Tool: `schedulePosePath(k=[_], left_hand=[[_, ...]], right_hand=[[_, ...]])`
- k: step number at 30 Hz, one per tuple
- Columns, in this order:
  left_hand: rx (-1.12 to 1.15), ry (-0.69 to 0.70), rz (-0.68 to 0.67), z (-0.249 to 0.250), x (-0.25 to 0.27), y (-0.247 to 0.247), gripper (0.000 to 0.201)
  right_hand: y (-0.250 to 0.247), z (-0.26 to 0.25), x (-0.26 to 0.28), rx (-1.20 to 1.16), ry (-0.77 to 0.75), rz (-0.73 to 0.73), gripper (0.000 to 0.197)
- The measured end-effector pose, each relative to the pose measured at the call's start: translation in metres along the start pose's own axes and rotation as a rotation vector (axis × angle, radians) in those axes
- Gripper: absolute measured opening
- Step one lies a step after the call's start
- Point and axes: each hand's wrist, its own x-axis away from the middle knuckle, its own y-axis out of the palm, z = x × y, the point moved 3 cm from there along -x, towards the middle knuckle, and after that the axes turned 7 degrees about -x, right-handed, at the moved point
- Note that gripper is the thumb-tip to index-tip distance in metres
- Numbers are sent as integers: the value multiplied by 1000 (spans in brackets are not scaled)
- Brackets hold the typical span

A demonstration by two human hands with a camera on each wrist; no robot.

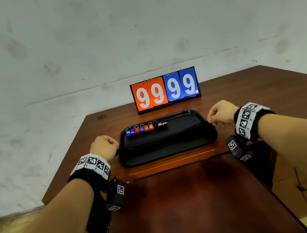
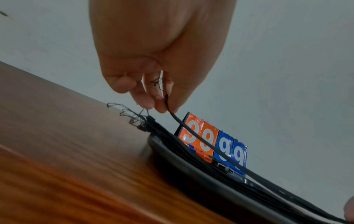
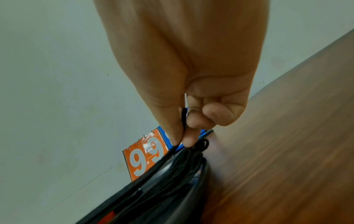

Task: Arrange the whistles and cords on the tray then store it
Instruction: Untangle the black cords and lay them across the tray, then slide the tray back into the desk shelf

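Observation:
A black tray (image 1: 167,154) sits on the wooden table. Several blue, red and black whistles (image 1: 144,128) stand in a row along its far left part. A bundle of black cords (image 1: 165,141) lies across the tray's middle. My left hand (image 1: 104,146) pinches one end of a single black cord (image 2: 201,137) at the tray's left edge, between thumb and fingertips (image 2: 161,108). My right hand (image 1: 221,113) pinches that cord's other end (image 3: 182,119) at the tray's right edge. The cord stretches between both hands, just above the bundle (image 3: 184,166).
A flip scoreboard (image 1: 165,90) reading 9999 in orange and blue stands behind the tray, near the wall. A lower wooden surface (image 1: 194,201) lies in front of the table, between my forearms. The table's left edge (image 1: 63,159) drops to a tiled floor.

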Motion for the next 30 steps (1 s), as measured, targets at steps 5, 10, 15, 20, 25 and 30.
schedulePosePath(k=[5, 10, 15, 20, 25, 30], left_hand=[[-47, -21, 1, -5, 1, 8, 11], [-81, -38, -1, -5, 4, 12, 2], [-169, -97, 32, -9, 11, 10, 14], [-115, -117, 67, -5, 34, 1, 7], [-2, -87, -4, 1, 56, 5, 13], [67, -126, -41, 2, 70, 19, 16]], right_hand=[[6, 0, 2, 96, -6, 24, 7], [11, 5, 6, 89, 10, 44, 12], [8, 14, 16, 13, 35, 91, 24], [0, 15, 32, 64, 21, 153, 26], [4, 13, 45, 48, 12, 140, 18], [23, 17, 54, -9, 61, 58, 19]])
